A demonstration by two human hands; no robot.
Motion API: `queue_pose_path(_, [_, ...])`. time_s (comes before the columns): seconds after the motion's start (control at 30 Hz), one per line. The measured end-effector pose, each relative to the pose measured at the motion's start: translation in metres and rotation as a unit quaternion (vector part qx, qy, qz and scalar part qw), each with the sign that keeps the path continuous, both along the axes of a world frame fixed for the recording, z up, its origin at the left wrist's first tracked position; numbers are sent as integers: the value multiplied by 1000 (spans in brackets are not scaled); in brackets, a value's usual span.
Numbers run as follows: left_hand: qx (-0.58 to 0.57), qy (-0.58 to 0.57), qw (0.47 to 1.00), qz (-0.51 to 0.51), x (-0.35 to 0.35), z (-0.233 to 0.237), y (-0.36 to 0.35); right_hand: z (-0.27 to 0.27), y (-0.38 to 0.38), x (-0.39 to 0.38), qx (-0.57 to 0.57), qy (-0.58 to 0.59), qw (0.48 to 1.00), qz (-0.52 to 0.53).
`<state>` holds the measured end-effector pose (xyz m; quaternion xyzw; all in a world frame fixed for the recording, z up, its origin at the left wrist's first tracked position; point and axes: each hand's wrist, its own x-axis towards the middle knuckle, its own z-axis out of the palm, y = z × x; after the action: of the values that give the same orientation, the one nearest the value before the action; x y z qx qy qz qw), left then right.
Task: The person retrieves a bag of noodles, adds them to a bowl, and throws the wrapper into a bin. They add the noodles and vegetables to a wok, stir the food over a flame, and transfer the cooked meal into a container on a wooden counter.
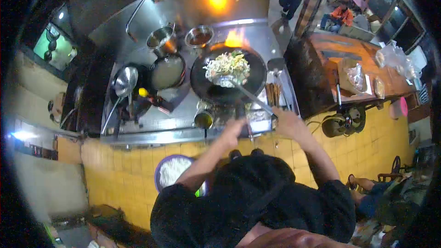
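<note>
Food (227, 66) in wok (207, 90), fwd of both hands (288, 124).

Kitchen with flaming wok (202, 87).

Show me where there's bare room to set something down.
Bare steel counter shows left of the pot, below the bent pipe; bare wood at the table's near left corner. Crowded: around the wok, with flames behind, sticks right, and cup, left hand and right hand in front.
</note>
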<state>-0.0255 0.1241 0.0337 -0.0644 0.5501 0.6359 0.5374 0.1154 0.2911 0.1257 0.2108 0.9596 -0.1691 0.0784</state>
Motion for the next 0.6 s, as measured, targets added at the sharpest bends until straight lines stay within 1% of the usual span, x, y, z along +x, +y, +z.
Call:
queue_pose_path(0.07, [51, 84, 995, 8, -43, -30, 4, 7, 0, -2, -9, -30, 999, 26])
queue_pose_path(0.1, [51, 84, 994, 37, -44, -32, 5, 6, 0, -4, 4, -44, 999, 6])
queue_pose_path(0.13, [53, 86, 993, 63, -40, -33, 9, 5, -2, -3, 20, -56, 998, -19])
queue_pose_path(0.17, [17, 136, 987, 84, -19, -31, 7, -4, -6, 0, 43, 3, 999, -23])
queue_pose_path(0.2, [-15, 122, 988, 99, 8, -12, 2, -9, -6, 3, 44, 2, 999, -25])
queue_pose_path(0.27, [9, 53, 998, -42, 32, -19, -13, -16, -7, 3, 52, 33, 997, -36])
queue_pose_path(0.3, [5, 55, 997, -45, 27, -18, -13, -14, -6, 2, 48, 35, 997, -39])
queue_pose_path(0.37, [-46, 97, 994, 4, 11, 7, -5, -3, 2, 5, 46, 1, 999, 14])
queue_pose_path(0.4, [-13, 29, 999, -22, -21, 5, -3, -1, 1, 7, 40, -5, 999, 14])
queue_pose_path(0.43, [66, 49, 995, -55, -47, -6, -4, 1, 0, 9, 54, 16, 998, 14])
queue_pose_path(0.47, [102, 49, 993, -22, -59, -19, 0, 1, -1, 9, 70, 40, 997, 15])
queue_pose_path(0.53, [-48, 147, 986, 56, -34, -28, 3, -25, -1, 2, 83, 47, 995, -2])
queue_pose_path(0.57, [-60, 173, 982, 42, -22, -57, 2, -42, -2, 5, 105, 78, 991, 11])
queue_pose_path(0.6, [-55, 137, 988, 46, 12, -4, -2, -50, -2, 8, 125, 108, 986, 24])
